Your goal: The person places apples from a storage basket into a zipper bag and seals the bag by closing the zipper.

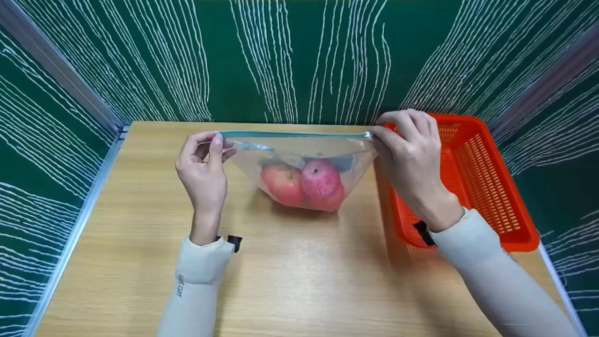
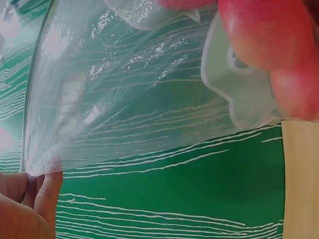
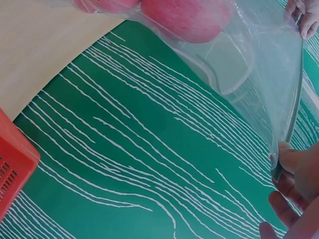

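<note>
A clear zip bag (image 1: 238, 154) with a green-blue top strip hangs between both hands, its top edge stretched straight. Several red apples (image 1: 320, 178) lie together in its lower part. My left hand (image 1: 204, 171) pinches the bag's left top corner between thumb and fingers. At the opposite corner, my right hand (image 1: 412, 154) pinches the end of the strip. In the left wrist view, apples (image 2: 269, 35) show through the plastic at the upper right. The right wrist view shows thumb and fingers of the right hand (image 3: 299, 184) on the bag's corner.
An orange-red plastic basket (image 1: 498, 187) with slotted walls stands at the right of the wooden table (image 1: 299, 281), partly behind the right arm. Green panels (image 1: 299, 61) with white wavy lines rise behind the table and along both sides.
</note>
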`<state>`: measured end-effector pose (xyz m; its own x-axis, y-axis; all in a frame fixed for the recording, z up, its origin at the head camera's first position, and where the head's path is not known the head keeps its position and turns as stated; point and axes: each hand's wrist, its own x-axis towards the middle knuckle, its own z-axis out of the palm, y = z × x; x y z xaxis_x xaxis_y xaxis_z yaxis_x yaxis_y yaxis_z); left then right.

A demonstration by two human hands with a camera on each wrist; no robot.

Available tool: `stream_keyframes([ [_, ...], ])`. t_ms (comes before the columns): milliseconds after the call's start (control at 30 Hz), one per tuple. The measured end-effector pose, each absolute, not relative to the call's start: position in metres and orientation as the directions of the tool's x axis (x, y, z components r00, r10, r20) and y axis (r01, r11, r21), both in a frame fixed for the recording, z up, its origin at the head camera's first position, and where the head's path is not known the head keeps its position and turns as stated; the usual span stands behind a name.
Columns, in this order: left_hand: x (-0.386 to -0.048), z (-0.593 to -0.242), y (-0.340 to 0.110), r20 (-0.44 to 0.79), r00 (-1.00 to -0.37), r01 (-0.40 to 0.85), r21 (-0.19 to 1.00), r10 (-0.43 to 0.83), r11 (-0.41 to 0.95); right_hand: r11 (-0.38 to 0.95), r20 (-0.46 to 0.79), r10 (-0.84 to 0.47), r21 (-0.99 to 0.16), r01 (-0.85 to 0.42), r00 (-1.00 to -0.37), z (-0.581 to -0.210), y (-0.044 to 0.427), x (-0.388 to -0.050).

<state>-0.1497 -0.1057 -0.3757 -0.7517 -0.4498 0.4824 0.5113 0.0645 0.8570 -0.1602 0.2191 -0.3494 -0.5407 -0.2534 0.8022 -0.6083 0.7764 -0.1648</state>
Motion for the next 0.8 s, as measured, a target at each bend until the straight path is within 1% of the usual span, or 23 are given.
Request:
stream_keyframes([
  [400,-0.149,-0.379,-0.108,0.493,-0.747,0.514,0.854,-0.445,0.082,0.795,0.798,-0.232,-0.174,-0.582,-0.556,-0.352,0.226,-0.158],
  [567,-0.147,-0.380,-0.110,0.499,-0.757,0.518,0.852,-0.421,0.078,0.794,0.800,-0.214,-0.191,-0.577,-0.560,-0.354,0.226,-0.155],
  [700,-0.144,-0.383,-0.117,0.531,-0.774,0.541,0.838,-0.346,0.075,0.790,0.793,-0.192,-0.226,-0.570,-0.579,-0.354,0.229,-0.150],
  [800,-0.142,-0.385,-0.125,0.569,-0.788,0.571,0.818,-0.234,0.063,0.791,0.782,-0.180,-0.245,-0.560,-0.597,-0.354,0.233,-0.146],
])
